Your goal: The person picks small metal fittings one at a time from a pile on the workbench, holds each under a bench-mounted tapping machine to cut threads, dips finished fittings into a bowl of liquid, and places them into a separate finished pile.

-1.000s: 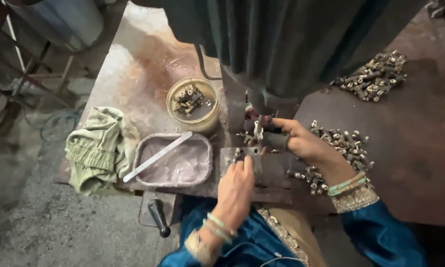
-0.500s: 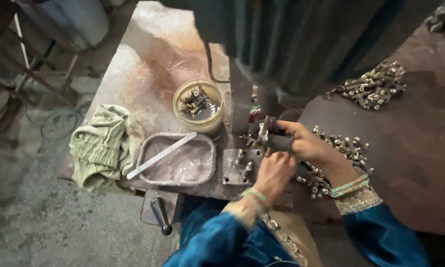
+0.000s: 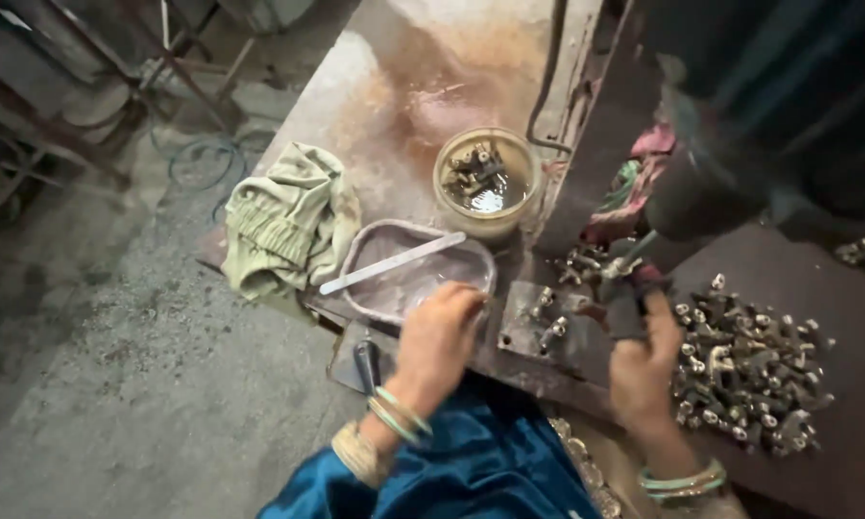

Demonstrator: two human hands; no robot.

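My left hand (image 3: 439, 346) rests curled at the near rim of a shallow oval metal tray (image 3: 375, 288), fingers closed; whether it holds a small part is hidden. A flat pale strip (image 3: 394, 262) lies across that tray. My right hand (image 3: 644, 360) is closed around a dark piece at the small metal fixture (image 3: 617, 274) under the dark machine body (image 3: 740, 125). A few small metal fittings (image 3: 548, 317) sit on the steel plate between my hands. A heap of the same fittings (image 3: 749, 370) lies just right of my right hand.
A round yellowish tub (image 3: 487, 180) of liquid with fittings in it stands behind the tray. A crumpled greenish cloth (image 3: 283, 226) lies at the bench's left edge. A dark tool handle (image 3: 367, 363) sticks out below the tray. More fittings (image 3: 864, 250) lie far right.
My left hand has moved left from the plate by the fixture to the oval tray's near rim. The right hand stays at the fixture. The view has shifted closer and rightward.
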